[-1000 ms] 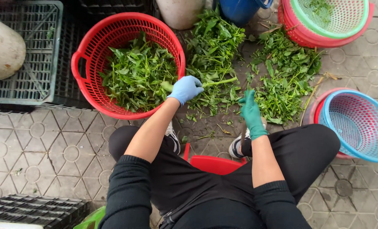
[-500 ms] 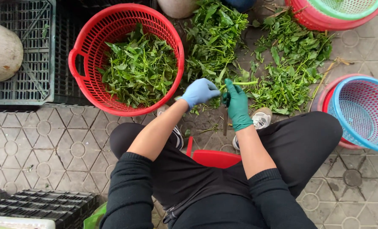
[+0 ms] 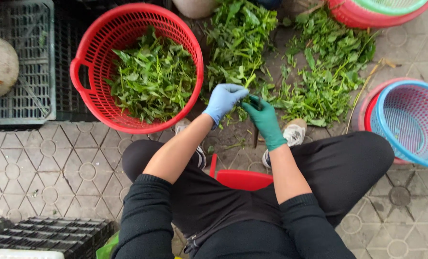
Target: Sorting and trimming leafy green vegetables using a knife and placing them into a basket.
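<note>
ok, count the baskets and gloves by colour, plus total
Red plastic mesh basket of greens: 1
Blue plastic mesh basket: 1
Light blue glove on the left hand: 1
Dark green glove on the right hand: 1
Total: 4, leaving out the partly cropped stack at top right.

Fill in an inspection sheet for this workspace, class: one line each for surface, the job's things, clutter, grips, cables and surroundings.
Surface: grey patterned paving tiles, with leaf scraps between the feet.
Job's things: a green stem held between both hands; red basket part-filled with picked greens; loose greens heaped on the ground ahead.
Clutter: blue basket nested in a red one at right, nothing in it; stacked baskets at top right.
Grips: left hand in a blue glove, right hand in a green glove, both pinching the stem.
Cables: nothing seen.
Surroundings: dark plastic crates at left and bottom left; red stool under the person.
</note>
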